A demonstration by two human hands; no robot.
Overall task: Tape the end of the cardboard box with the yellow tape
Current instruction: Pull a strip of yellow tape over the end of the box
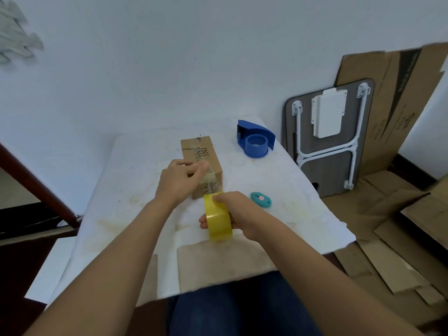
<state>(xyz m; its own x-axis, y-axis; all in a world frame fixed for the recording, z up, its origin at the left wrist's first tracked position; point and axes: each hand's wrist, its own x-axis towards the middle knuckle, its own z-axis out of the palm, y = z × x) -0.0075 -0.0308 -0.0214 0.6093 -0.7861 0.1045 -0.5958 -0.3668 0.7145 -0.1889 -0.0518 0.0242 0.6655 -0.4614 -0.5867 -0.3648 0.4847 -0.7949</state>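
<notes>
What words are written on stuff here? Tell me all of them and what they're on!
"INS": black letters on top of the small brown cardboard box, read sideways.
Smaller print beside it on the box: too blurred to read.
Dark print on the big flattened cardboard sheets against the wall: too blurred to read.
Yellow tape roll, blue tape dispenser, teal cutter: no words visible.

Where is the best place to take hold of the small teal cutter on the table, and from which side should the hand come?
Probably across its narrow width, near the middle. The teal cutter lies flat on the white table cover, an oval pointing toward the far left, with nothing touching it. Come from above; the right hand is nearest, but it holds the yellow tape roll.
</notes>
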